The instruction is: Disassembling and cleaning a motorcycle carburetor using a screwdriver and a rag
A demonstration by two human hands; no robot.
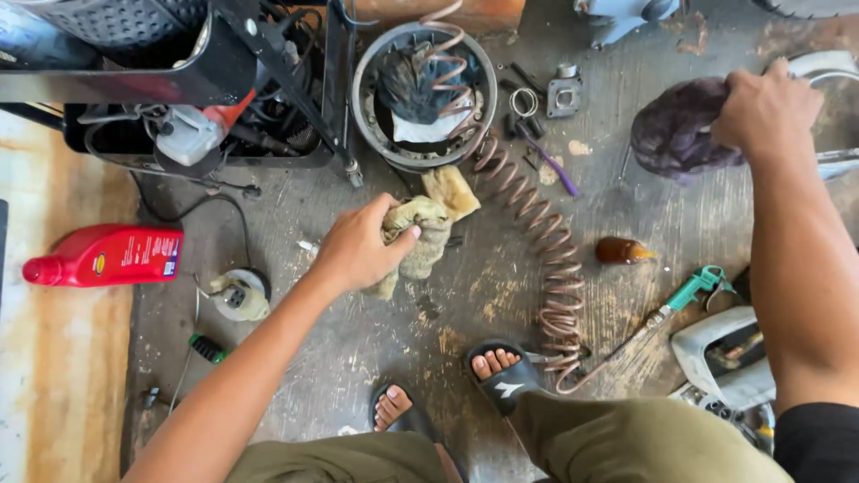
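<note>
My left hand [358,246] grips a dirty tan rag [428,225] just above the stained workshop floor, near the middle of the head view. My right hand [768,109] is closed on a dark purple cloth [677,132] at the upper right, next to a pale curved part [828,64]. Between the two hands a coiled copper-coloured air hose [546,241] runs down the floor toward my sandalled feet [501,371].
A round metal drum [367,98] holds a dark rag and paper. A red oil bottle [107,256] lies at left beside an engine frame [215,89]. A small brown bottle [622,251], a green-handled air gun [693,288], a purple tool [550,163] and small metal parts [564,89] lie around.
</note>
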